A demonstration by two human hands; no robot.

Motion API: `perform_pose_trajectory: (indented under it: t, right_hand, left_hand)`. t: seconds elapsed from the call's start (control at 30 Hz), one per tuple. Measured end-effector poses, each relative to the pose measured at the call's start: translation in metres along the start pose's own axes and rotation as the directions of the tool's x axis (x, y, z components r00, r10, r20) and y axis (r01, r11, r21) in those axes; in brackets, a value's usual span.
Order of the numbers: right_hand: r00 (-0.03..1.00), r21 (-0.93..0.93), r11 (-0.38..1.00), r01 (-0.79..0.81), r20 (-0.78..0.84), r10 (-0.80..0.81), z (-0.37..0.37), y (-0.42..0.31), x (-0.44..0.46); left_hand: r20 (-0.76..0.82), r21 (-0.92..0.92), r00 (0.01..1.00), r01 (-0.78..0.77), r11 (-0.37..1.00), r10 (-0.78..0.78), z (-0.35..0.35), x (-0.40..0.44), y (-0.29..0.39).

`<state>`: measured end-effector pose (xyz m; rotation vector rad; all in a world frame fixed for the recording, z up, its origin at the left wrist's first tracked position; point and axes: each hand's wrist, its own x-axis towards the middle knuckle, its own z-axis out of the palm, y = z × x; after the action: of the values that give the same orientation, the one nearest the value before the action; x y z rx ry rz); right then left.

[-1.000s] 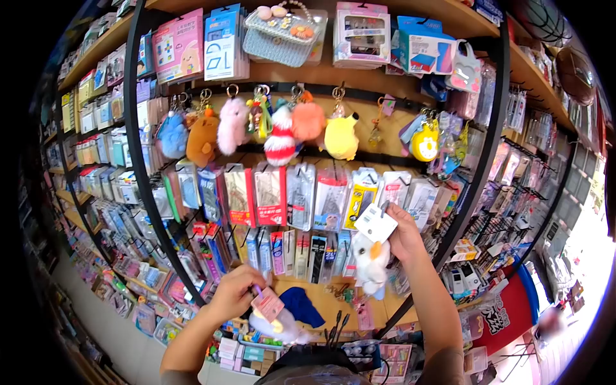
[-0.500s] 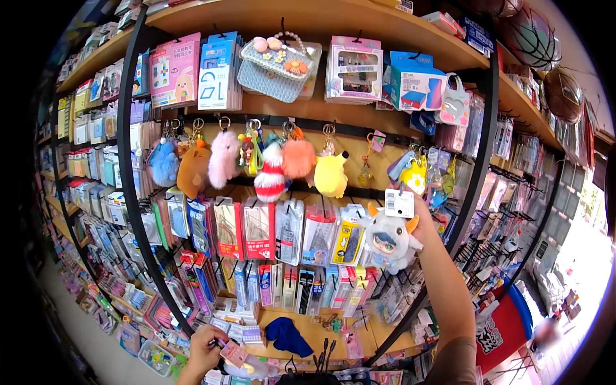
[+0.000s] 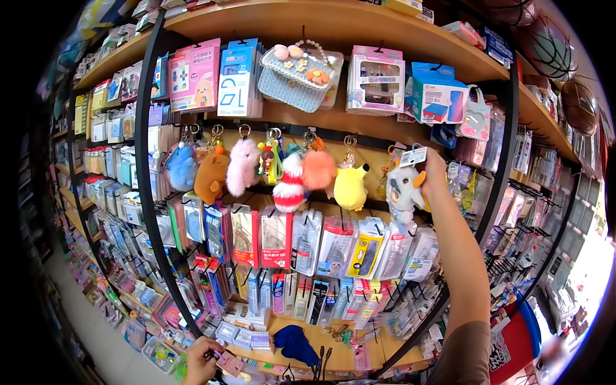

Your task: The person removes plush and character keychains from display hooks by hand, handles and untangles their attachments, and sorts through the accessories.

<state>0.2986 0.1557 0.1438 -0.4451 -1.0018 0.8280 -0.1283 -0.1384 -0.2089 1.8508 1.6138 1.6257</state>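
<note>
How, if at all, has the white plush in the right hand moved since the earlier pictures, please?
Yes: the white plush has risen, from below the yellow hanging plush to about level with it.

A wooden rack fills the middle, its top shelf (image 3: 346, 25) broad and bare-edged, the back panel (image 3: 369, 124) of the same warm wood. Black posts (image 3: 144, 173) frame it, and a pale lower shelf (image 3: 393, 343) runs across the foot. More wood planks (image 3: 552, 125) carry on at both sides. Light grey floor (image 3: 109, 340) shows at lower left; at far right, strong white light (image 3: 587, 276) — almost blown out — beyond a red panel (image 3: 513, 337) edged in blue.
</note>
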Motion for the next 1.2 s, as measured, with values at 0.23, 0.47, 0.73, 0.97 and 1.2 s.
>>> perform_pose_trajectory:
  t: [0.23, 0.47, 0.73, 0.97, 1.2]
  right_hand:
    - [0.996, -0.236, 0.971, 0.033, 0.089, -0.012, -0.022, 0.003, 0.01]
    - [0.992, -0.277, 0.96, 0.045, 0.128, -0.01, -0.026, 0.001, 0.011]
    - [0.989, -0.373, 0.926, -0.05, 0.108, 0.097, -0.028, -0.004, 0.006]
    - [0.987, -0.352, 0.929, -0.116, 0.065, 0.148, -0.027, -0.003, 0.011]
    - [0.99, -0.381, 0.922, -0.077, 0.079, 0.116, -0.022, 0.011, 0.027]
  left_hand:
    - [0.005, -0.012, 1.0, -0.017, 1.0, 0.017, -0.003, -0.001, 0.001]
    - [0.006, -0.069, 1.0, -0.016, 0.998, 0.016, 0.004, -0.002, -0.014]
    - [0.026, -0.098, 1.0, -0.015, 0.995, 0.017, 0.009, 0.005, -0.023]
    - [0.069, -0.138, 0.998, 0.017, 0.99, -0.008, 0.015, 0.011, -0.029]
    - [0.087, -0.166, 0.996, 0.05, 0.985, -0.036, 0.019, 0.016, -0.026]
